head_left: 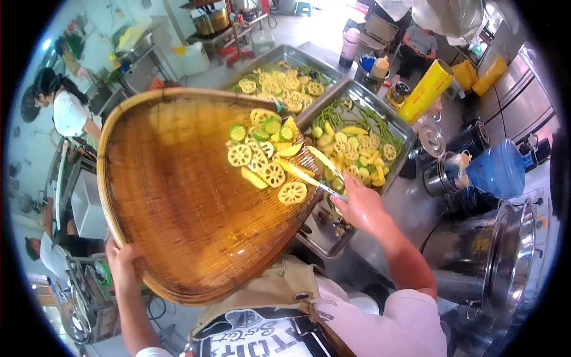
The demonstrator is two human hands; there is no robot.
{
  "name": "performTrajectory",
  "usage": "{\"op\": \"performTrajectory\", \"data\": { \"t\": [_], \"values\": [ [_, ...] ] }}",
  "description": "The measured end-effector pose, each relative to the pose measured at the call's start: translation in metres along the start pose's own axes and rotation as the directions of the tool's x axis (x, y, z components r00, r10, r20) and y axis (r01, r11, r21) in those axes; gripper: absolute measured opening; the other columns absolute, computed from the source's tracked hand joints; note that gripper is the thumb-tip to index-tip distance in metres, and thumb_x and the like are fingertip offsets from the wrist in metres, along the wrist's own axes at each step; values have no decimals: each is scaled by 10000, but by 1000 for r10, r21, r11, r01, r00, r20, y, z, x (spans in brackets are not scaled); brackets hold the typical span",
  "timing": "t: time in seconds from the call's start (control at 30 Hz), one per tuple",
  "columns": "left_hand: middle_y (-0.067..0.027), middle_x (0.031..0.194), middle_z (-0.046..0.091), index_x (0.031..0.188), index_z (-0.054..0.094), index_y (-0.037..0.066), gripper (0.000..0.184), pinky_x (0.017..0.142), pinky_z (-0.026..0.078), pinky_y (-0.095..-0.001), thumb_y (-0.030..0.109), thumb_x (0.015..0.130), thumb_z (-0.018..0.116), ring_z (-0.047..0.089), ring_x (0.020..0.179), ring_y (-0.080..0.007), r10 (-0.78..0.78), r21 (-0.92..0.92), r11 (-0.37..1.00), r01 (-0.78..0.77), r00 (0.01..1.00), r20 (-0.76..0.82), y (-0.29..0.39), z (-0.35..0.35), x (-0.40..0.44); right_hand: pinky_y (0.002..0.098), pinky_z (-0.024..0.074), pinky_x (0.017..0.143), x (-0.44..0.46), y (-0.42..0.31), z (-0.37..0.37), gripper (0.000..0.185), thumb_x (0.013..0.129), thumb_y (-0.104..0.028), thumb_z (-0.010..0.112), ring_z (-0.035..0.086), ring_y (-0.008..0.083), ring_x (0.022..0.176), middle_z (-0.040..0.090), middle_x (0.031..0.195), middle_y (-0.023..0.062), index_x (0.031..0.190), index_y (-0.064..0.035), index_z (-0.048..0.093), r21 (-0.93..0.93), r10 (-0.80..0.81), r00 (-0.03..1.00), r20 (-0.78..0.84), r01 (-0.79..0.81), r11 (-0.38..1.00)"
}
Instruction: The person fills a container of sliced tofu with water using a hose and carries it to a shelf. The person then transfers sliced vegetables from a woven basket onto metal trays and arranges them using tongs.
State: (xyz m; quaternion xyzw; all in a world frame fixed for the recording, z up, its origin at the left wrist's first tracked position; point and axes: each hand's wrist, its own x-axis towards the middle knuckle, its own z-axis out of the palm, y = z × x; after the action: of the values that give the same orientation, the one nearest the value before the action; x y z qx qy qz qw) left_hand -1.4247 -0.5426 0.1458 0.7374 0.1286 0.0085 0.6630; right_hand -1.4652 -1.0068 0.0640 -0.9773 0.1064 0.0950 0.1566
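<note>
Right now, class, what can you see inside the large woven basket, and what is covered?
Inside the basket, lotus root slices, green-rimmed slices and yellow pieces lie heaped toward the end near the tongs. They hide whatever lies directly beneath them.

Big letters on the apron kinda start with "TO", script above is fuzzy. Red print on the yellow tube is too blurry to read

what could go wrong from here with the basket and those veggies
The lotus root slices sit near the basket's narrow end, so some might slide off and miss the tray.
The left hand grips the rim at the wide end, so the basket could tilt.
The tongs in the right hand might catch the weave.
</note>
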Motion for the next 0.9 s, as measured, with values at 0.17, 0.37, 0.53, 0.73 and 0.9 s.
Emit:
{"op": "performTrajectory", "data": {
  "t": [0.17, 0.37, 0.53, 0.73, 0.9],
  "values": [
    [-95, 827, 600, 975, 535, -76, 362, 600, 476, -255, 44, 633, 531, 578, 665, -169, 21, -13, 1000, -23, 988, -150, -12, -27, -7, 364, 462, 721, 11, -7, 48, 466, 880, -307, 618, 600, 263, 804, 625, 887, 178, 1188, 16, 482, 646, 78, 976, -204, 74, 759],
    [-104, 844, 608, 959, 534, -70, 338, 619, 475, -256, 20, 635, 494, 580, 665, -173, -34, -65, 998, 25, 990, -136, -3, -81, 14, 260, 438, 560, 13, -68, 79, 276, 942, -235, 563, 489, 88, 631, 554, 771, 26, 1104, -13, 545, 885, 178, 984, 31, -110, 452],
    [-7, 708, 529, 891, 520, -20, 227, 490, 380, -214, 97, 696, 513, 482, 544, -95, 26, 44, 999, -21, 992, -121, -14, -125, 74, 243, 413, 491, 35, -100, 60, 263, 947, -237, 550, 467, 86, 549, 534, 723, 4, 1093, -18, 547, 877, 156, 987, -36, -43, 479],
    [-69, 756, 573, 924, 542, -48, 273, 561, 450, -243, 20, 661, 524, 549, 618, -152, -16, 114, 993, 26, 995, -94, 37, -78, 138, 467, 498, 757, 127, -119, 1, 423, 915, -274, 540, 639, 371, 833, 625, 1019, 195, 1253, -37, 447, 182, -243, 950, -195, 279, 943],
    [-106, 852, 628, 972, 559, -64, 338, 627, 484, -259, -39, 638, 509, 593, 677, -177, -8, 56, 998, 18, 984, -178, 69, -7, 171, 344, 517, 484, 231, -151, 9, 376, 906, -80, 487, 598, 264, 642, 573, 889, 217, 1235, 82, 402, -221, -414, 906, 82, 422, 879]
  ]
}}
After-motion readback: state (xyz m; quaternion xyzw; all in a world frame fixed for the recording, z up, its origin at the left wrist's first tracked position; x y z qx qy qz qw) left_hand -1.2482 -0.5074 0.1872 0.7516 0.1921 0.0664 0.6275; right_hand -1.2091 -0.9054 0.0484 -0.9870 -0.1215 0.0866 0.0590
